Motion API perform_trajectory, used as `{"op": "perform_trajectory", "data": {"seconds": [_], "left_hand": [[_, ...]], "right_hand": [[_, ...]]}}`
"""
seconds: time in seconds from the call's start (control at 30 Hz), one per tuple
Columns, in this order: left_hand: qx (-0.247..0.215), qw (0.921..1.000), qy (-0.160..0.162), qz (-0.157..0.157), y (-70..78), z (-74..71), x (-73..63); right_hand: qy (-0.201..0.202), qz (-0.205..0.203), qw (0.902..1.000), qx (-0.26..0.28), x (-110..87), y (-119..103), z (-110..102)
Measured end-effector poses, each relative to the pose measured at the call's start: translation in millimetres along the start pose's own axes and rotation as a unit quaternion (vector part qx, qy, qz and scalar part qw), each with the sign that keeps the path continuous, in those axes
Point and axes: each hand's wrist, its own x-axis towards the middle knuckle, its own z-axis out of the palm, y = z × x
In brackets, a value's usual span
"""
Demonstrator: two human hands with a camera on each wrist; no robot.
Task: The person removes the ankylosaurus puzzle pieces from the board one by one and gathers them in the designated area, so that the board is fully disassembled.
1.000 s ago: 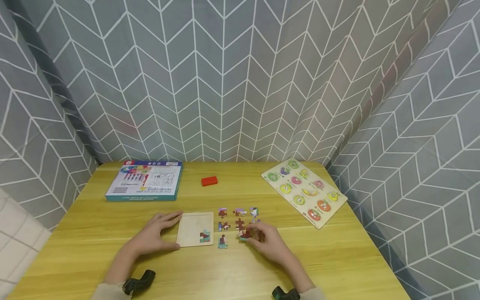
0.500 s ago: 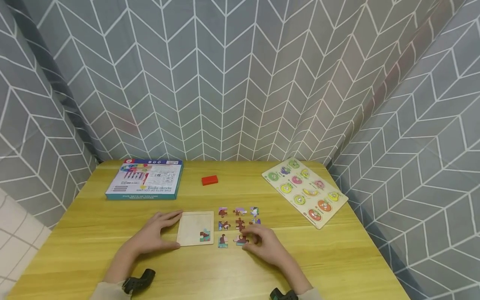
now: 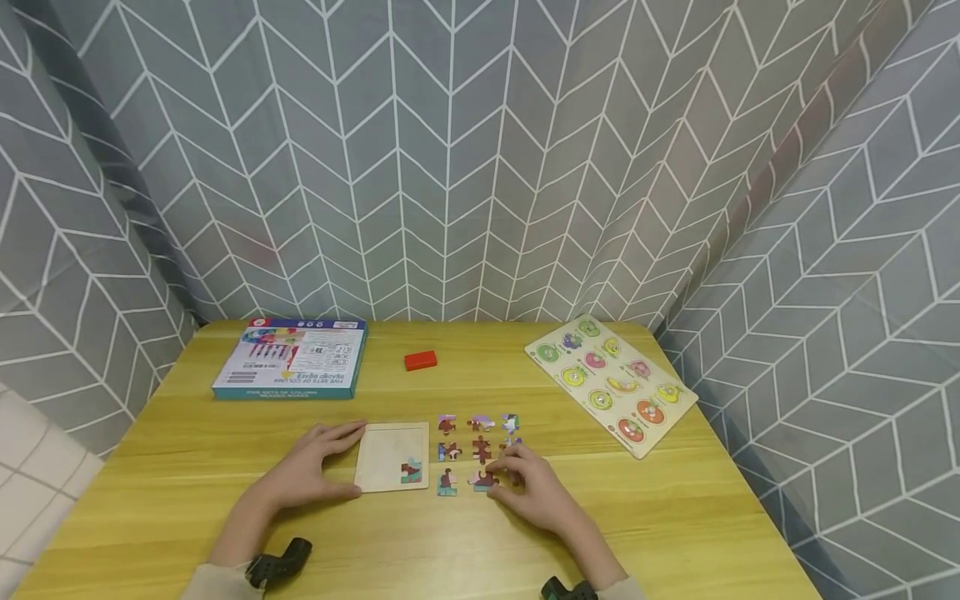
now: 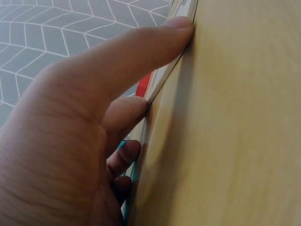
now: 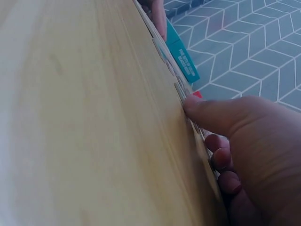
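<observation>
A square wooden puzzle tray [image 3: 386, 454] lies left of the middle, with one jigsaw piece [image 3: 411, 472] in its lower right corner. My left hand [image 3: 307, 471] holds the tray's left side, index finger at the upper corner and thumb at the lower one. Right of the tray, several brown, teal and purple jigsaw pieces [image 3: 481, 450] lie in loose rows. In the bottom row, my right hand [image 3: 532, 492] pinches the right end of a puzzle piece [image 3: 481, 482] between thumb and index finger. The right wrist view shows the thumb [image 5: 202, 109] against the piece's edge. My right hand partly hides pieces beyond it.
A teal-edged box [image 3: 288, 358] lies at the back left of the wooden table [image 3: 375, 550]. A small red block [image 3: 420, 361] is at the back middle. To the right lies a fruit peg board [image 3: 611, 383], set at an angle. Patterned grey curtains [image 3: 450, 167] enclose the table.
The puzzle piece at my right fingers was tilted up a second ago and now lies flatter on the table, slightly lower left. My left hand stays on the tray.
</observation>
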Motion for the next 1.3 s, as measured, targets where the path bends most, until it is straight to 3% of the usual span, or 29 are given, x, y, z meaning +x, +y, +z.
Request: {"op": "perform_trajectory", "data": {"seconds": [0.23,0.47,0.8,0.93,1.1,1.3], "left_hand": [[-0.003,1.0,-0.002,0.0,-0.1,-0.8,-1.0],[-0.003,1.0,-0.001,0.0,-1.2,-1.1,-3.0],[-0.002,1.0,0.002,0.001,1.4,0.0,-2.5],[-0.003,1.0,0.007,0.005,4.9,-1.0,-1.9],[-0.006,0.9999,0.008,0.008,5.3,0.1,-1.2],[-0.005,0.9999,0.008,0.005,4.0,-0.3,-1.9]], "right_hand": [[0.004,0.023,0.9994,0.027,5.7,-3,-5],[-0.007,0.051,0.9968,0.062,23.5,-14,-12],[-0.024,-0.028,0.9993,-0.002,73.1,-47,11],[-0.051,-0.03,0.998,-0.023,87.7,-55,28],[-0.082,-0.023,0.9942,-0.066,93.5,-60,48],[-0.085,-0.017,0.991,-0.102,92.1,-63,58]]}}
